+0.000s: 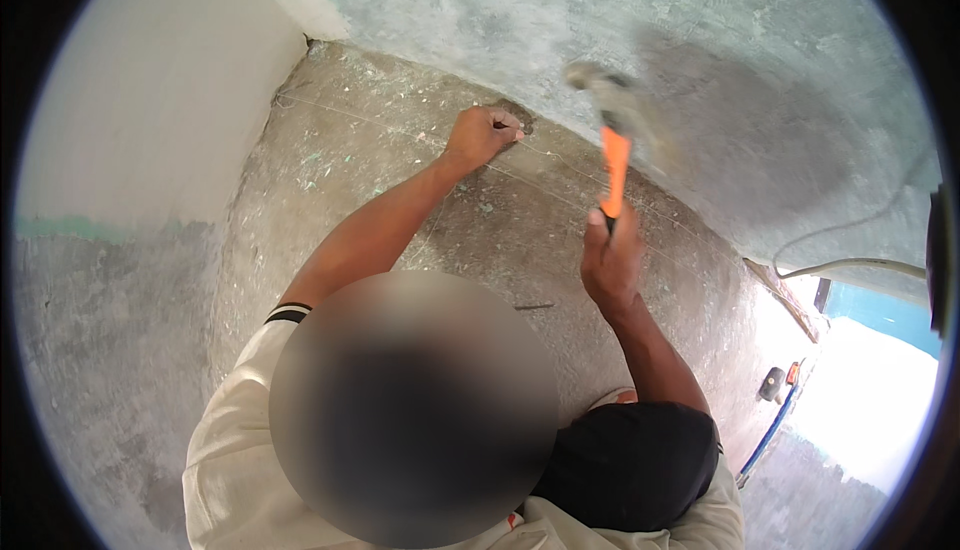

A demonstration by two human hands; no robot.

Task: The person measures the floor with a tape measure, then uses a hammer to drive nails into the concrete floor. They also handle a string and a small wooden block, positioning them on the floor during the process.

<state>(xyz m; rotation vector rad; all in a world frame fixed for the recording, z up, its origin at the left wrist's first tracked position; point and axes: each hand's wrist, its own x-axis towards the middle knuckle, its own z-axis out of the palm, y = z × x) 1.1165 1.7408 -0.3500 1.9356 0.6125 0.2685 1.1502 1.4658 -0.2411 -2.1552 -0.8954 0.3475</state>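
Observation:
My right hand [613, 262] is closed round the handle of a hammer [615, 165] with an orange and black grip. The hammer is raised beside the wall, and its head is smeared by motion. Down at the foot of the same wall, my left hand [478, 138] is closed in a pinch. Whatever lies between its fingertips is too small to make out. A thin pale string [552, 155] runs along the floor from near those fingertips toward the right. The hammer head is apart from my left hand.
A grey-green wall [480, 10] rises ahead, and another wall [130, 140] stands at the left. The rough floor [350, 140] carries pale specks and a thin dark rod [533, 306]. At the right are a cable [860, 265], a black-headed mallet-like tool [772, 383] and a blue bar [768, 440].

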